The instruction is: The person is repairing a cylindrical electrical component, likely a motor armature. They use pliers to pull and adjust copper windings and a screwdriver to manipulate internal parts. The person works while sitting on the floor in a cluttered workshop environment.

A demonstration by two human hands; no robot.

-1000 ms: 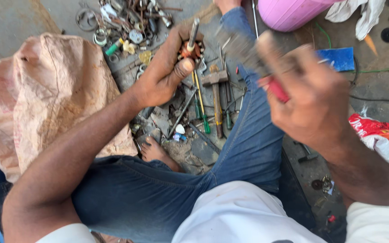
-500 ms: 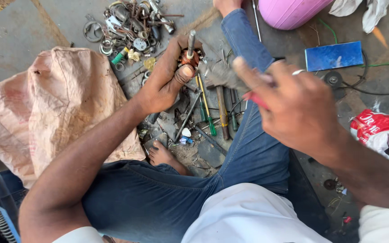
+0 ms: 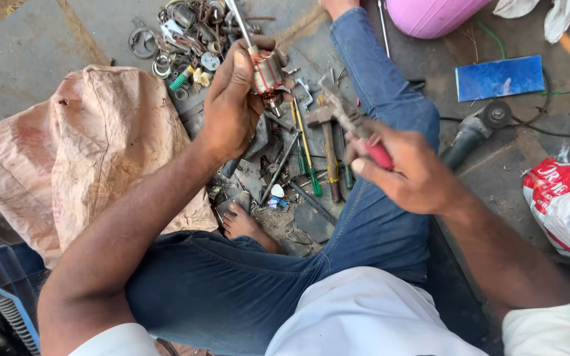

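A grey concrete floor [image 3: 47, 39] carries a crumpled sack [image 3: 80, 151] at left and scrap metal [image 3: 186, 33] at far left. The left hand [image 3: 232, 105] has its fingers wrapped around a motor armature [image 3: 266, 74] above scattered screwdrivers [image 3: 305, 142]. The right hand [image 3: 410, 168] grips red-handled pliers [image 3: 357, 128]; an angle grinder [image 3: 473, 132] lies right

The left hand [image 3: 229, 105] grips a small motor armature with copper windings and a steel shaft [image 3: 265, 71], held upright above a scatter of screwdrivers and a wooden-handled hammer [image 3: 328, 142] on the concrete floor [image 3: 47, 39]; the right hand [image 3: 410, 168] clasps red-handled pliers [image 3: 357, 128], their metal head angled toward the armature, just short of it; a crumpled beige sack [image 3: 80, 155] lies beside the left forearm; a blue rectangular plate [image 3: 499, 77] lies near a grey angle grinder [image 3: 473, 132].
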